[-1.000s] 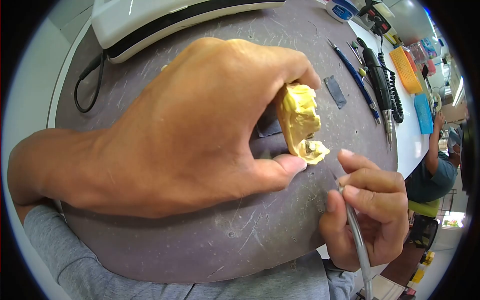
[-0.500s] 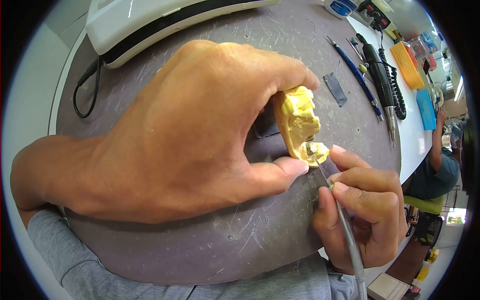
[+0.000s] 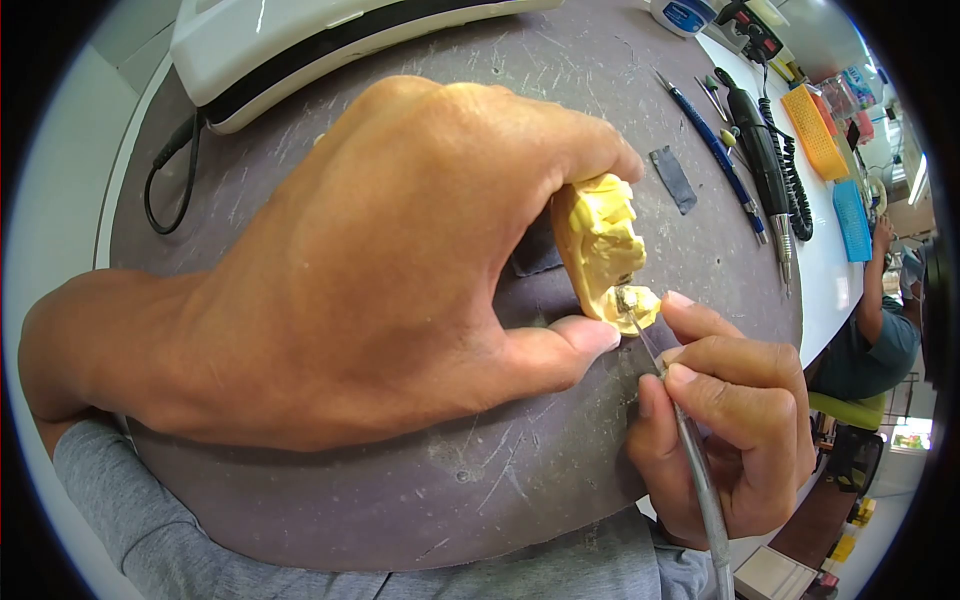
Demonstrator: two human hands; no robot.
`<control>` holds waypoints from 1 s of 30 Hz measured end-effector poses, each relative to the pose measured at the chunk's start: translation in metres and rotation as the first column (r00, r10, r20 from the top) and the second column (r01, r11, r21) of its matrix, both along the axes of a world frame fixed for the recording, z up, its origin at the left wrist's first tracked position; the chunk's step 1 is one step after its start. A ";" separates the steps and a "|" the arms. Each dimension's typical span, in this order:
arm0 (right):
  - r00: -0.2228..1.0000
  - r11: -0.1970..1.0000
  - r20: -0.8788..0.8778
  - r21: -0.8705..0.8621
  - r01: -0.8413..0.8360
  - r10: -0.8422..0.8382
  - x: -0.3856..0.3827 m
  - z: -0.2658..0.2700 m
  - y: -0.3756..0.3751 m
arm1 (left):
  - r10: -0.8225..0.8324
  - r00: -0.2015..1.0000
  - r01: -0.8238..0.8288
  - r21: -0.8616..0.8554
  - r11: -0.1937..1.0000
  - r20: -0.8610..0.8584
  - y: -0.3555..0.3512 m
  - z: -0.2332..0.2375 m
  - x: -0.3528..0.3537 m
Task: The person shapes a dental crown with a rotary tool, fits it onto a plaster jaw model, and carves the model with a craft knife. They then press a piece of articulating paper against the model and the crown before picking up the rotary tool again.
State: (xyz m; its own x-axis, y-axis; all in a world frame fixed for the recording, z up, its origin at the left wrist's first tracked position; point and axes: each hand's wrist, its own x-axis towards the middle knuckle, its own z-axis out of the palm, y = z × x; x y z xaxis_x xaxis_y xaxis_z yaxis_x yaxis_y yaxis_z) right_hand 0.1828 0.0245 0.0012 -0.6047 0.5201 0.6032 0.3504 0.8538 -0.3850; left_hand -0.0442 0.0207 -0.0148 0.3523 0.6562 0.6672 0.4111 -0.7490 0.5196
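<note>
Between the thumb and fingers of my left hand (image 3: 400, 270) is a yellow dental model (image 3: 600, 240), tilted on its side above the mat. One tooth spot near its lower end carries a small dark grey patch (image 3: 626, 300). My right hand (image 3: 740, 420) grips a slim metal carving instrument (image 3: 705, 480) like a pen. Its thin tip touches or lies just over the model by the dark patch; contact is too small to tell. Part of the model is hidden behind my left hand.
A scratched grey mat (image 3: 470, 510) lies under my hands. A white device (image 3: 290, 50) with a cable stands top left. To the right are a dark strip (image 3: 672, 180), a blue pen-like tool (image 3: 715, 155), a black handpiece (image 3: 760, 160), and orange (image 3: 813, 130) and blue baskets (image 3: 852, 220). A person (image 3: 880, 330) sits beyond.
My left hand and the dental model have shifted very slightly to the right. The instrument tip stays by the dark patch, and my right hand has barely moved.
</note>
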 end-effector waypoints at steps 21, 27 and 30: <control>0.996 0.996 0.009 -0.021 0.089 -0.088 -0.002 0.001 -0.007 | 0.088 0.983 -0.110 -0.137 0.984 -0.159 -0.003 0.014 -0.001; 0.995 0.995 0.026 0.016 0.096 -0.097 -0.004 0.002 -0.007 | 0.073 0.988 -0.092 -0.141 0.986 -0.134 -0.003 0.013 -0.002; 0.999 0.999 0.010 0.007 0.053 -0.053 -0.001 0.001 -0.001 | -0.029 0.996 0.031 -0.031 0.999 0.088 0.008 -0.007 0.001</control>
